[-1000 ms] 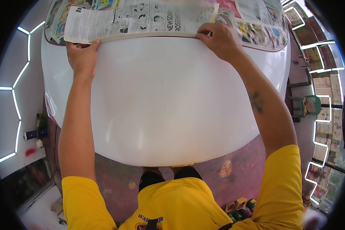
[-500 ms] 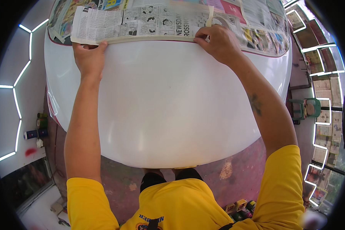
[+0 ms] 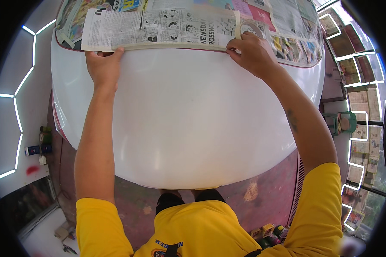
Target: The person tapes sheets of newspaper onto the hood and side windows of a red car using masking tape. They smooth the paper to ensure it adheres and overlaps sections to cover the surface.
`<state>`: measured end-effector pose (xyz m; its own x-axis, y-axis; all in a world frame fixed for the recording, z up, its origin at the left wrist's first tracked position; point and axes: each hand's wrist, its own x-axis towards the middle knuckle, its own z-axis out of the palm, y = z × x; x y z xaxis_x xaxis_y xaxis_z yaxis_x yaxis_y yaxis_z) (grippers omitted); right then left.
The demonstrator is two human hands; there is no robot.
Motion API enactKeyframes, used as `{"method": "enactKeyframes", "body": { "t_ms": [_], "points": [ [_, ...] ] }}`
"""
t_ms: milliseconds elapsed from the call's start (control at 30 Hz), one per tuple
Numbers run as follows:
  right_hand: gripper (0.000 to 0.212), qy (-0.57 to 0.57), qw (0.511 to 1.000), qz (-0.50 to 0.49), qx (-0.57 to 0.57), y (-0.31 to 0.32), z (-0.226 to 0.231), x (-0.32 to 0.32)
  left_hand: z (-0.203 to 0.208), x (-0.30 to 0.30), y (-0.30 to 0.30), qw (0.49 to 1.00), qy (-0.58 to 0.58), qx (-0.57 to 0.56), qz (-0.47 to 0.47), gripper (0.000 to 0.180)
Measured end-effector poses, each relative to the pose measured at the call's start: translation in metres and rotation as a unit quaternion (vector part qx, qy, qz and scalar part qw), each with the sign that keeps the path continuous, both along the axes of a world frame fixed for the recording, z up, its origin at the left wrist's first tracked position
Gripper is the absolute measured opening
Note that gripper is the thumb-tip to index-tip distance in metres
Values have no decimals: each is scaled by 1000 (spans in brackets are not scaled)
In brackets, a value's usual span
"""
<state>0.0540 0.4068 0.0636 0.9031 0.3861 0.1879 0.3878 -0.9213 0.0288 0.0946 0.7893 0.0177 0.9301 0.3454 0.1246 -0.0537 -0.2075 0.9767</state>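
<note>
A newspaper sheet [image 3: 171, 28] with a pale strip of masking tape along its near edge lies at the top of a smooth white car panel [image 3: 193, 115]. My left hand [image 3: 103, 68] is closed on the sheet's near left corner, thumb along the edge and some fingertips hidden by the paper. At the near right corner, my right hand [image 3: 256, 55] pinches the taped edge between thumb and forefinger. A roll of masking tape [image 3: 254, 27] sits in that hand, partly hidden by the fingers.
More newspaper [image 3: 298, 25] covers the glass behind, bordered by a dark red line. A green stool [image 3: 348, 122] stands at the right by a papered wall. Cans [image 3: 281, 231] sit on the reddish floor [image 3: 253, 192] at lower right. Light strips line the left wall.
My right hand has slid a little to the right along the sheet's near edge, and more of the tape roll shows. My left hand stays at its corner. The view has shifted slightly.
</note>
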Motion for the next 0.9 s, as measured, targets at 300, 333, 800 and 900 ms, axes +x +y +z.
{"method": "enactKeyframes", "body": {
  "t_ms": [300, 333, 800, 900],
  "points": [
    [10, -9, 1000, 21, -1, 6, -4, 3, -9, 7, 7, 999, -12, -41, -5, 74],
    [10, -6, 1000, 2, 4, 3, -6, 1, -10, 7, 9, 1000, -12, -27, 1, 74],
    [15, 9, 998, -8, 62, 27, -1, 6, -7, 10, 6, 999, -32, 6, 11, 71],
    [18, 30, 996, -14, 84, 31, -2, 11, -4, 7, 7, 995, -42, 89, 6, 72]
  ]
}}
